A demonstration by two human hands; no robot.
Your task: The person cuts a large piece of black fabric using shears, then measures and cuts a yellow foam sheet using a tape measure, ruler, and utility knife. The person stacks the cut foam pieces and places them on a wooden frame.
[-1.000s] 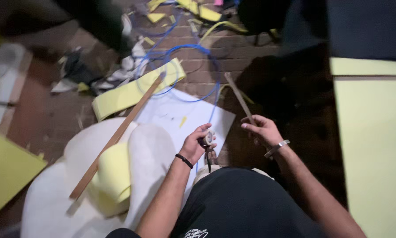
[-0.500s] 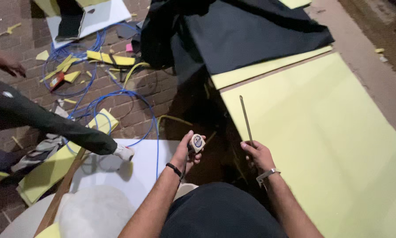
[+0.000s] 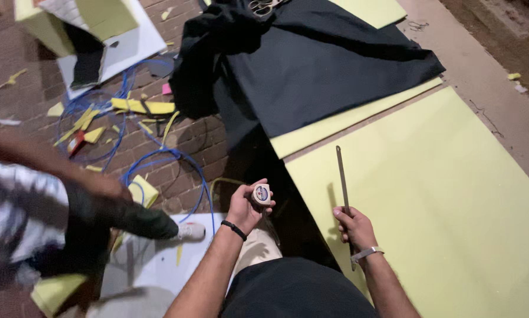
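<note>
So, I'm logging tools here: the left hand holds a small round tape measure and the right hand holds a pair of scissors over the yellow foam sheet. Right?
Not quite. The right hand holds a thin metal strip, not scissors, as the head view shows. The left hand does hold the small round tape measure, beside the yellow foam sheet.

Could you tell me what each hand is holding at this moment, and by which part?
The left hand grips a small round tape measure around its case. The right hand holds a thin metal blade near its lower end, above the yellow foam sheet.
</note>
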